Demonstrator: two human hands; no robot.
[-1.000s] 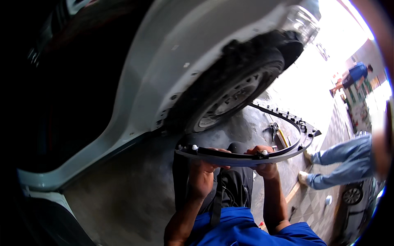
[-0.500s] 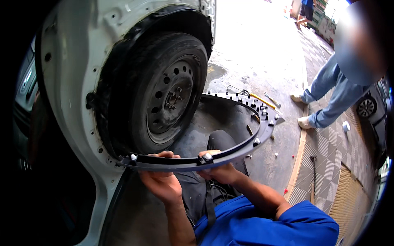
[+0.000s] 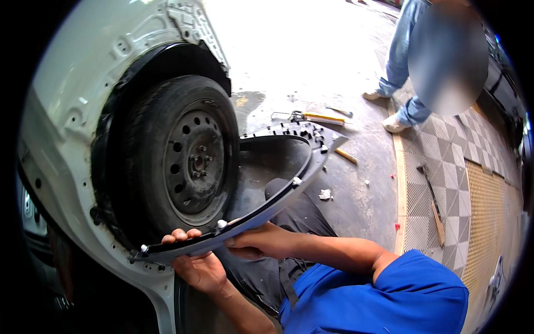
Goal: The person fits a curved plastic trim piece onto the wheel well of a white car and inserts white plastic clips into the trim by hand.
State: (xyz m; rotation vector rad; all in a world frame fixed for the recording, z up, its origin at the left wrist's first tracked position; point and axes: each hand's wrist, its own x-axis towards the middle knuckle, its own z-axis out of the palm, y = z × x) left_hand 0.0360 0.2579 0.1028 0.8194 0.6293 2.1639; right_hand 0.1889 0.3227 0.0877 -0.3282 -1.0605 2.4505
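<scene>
While both hands hold the curved black plastic wheel-arch liner by its near rim, the work looks to be at the offering-up stage: the liner hangs just beside the tyre, outside the open arch of the white car body, not yet seated in it. The left hand has its fingers curled over the rim from below and closed on it, close to a small white clip; the right hand is clamped on the same rim a little further along, forearm stretched out from a blue sleeve. The far end of the liner, studded with clips, points away toward the wet floor. By my reading, the next move calls for turning the curve to match the arch and easing it in over the tyre without catching the clips on the bare metal lip, though whether it is going in or coming out I cannot tell for certain. Underfoot lies grey concrete, damp in patches, with a yellow-handled tool, another hand tool and scraps of white paper scattered about. To the right runs a chequered tile strip and a yellow grating, where another person in jeans stands well apart.
</scene>
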